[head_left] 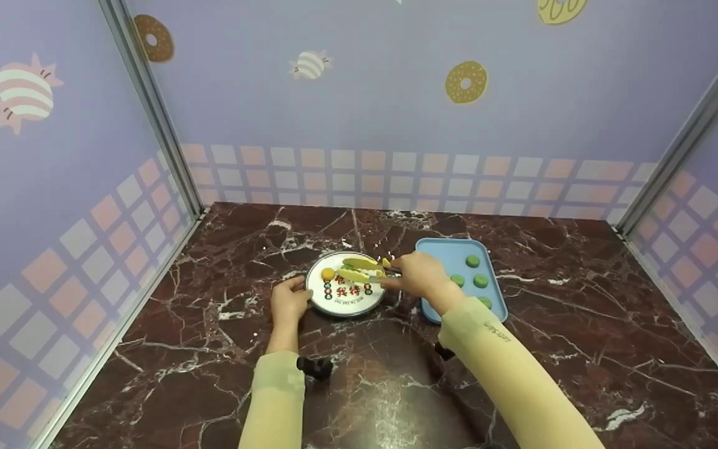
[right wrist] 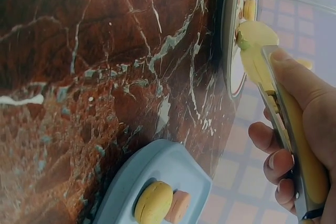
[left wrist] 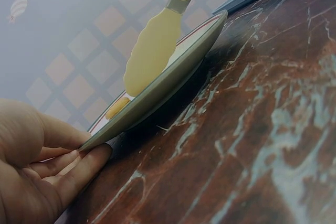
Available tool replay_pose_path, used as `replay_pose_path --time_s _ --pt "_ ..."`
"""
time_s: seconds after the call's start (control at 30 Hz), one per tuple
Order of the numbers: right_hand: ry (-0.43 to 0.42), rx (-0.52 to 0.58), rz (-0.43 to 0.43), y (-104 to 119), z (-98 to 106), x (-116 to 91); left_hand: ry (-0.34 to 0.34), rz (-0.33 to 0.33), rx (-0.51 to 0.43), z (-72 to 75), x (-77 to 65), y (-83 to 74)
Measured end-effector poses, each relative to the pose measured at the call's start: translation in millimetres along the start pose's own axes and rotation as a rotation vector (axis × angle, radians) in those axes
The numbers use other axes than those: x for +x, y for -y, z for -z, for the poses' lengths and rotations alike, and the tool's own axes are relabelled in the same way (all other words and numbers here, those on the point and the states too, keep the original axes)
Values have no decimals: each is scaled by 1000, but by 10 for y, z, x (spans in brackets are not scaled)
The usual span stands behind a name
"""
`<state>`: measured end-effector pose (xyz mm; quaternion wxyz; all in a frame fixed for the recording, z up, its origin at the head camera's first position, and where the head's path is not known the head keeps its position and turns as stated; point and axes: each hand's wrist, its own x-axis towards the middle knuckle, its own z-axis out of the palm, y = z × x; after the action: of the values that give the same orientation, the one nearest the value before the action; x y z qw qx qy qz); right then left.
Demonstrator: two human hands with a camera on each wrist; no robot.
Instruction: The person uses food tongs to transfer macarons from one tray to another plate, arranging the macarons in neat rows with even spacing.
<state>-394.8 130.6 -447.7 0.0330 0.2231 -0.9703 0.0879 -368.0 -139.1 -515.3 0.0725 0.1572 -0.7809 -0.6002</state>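
My left hand (head_left: 290, 302) pinches the near-left rim of a round white plate (head_left: 348, 307) with a dark edge and red lettering. In the left wrist view, fingers (left wrist: 94, 163) lie under the plate's rim. My right hand (head_left: 420, 274) grips food tongs (right wrist: 294, 129) with a metal and yellow handle and broad yellow tips (left wrist: 152, 51). Those tips reach low over the plate. Between them shows a small green piece (right wrist: 242, 41), mostly hidden by the tips. A yellow-orange macaron (head_left: 328, 274) sits on the plate's left side, beside the tips.
Right of the plate stands a light-blue tray (head_left: 443, 246) with several green macarons (head_left: 472, 260), partly behind my right forearm. In the right wrist view it also holds a yellow macaron (right wrist: 153, 203) and a pinkish one (right wrist: 178, 206). Patterned panels (head_left: 334, 125) border the marble tabletop (head_left: 359, 386).
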Motion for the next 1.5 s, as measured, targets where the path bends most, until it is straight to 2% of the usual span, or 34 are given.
replay_pose_path --time_s 0.3,0.53,0.83,1.0,1.2,1.5 --pt "9 24 -26 -1 2 -17 1 -11 -9 -13 4 12" --pt "-14 -1 -8 -6 19 -44 -5 -10 14 -13 1 -4" --pt "-44 50 -31 -68 23 -99 -12 -23 -5 -12 4 6" --pt "-47 82 -48 -141 43 -147 -18 -27 11 -12 -1 0" --pt "-37 68 -86 -273 104 -255 -17 -23 26 -16 1 -4" --pt "-83 68 -110 -585 196 -458 -7 1 26 -10 1 -3"
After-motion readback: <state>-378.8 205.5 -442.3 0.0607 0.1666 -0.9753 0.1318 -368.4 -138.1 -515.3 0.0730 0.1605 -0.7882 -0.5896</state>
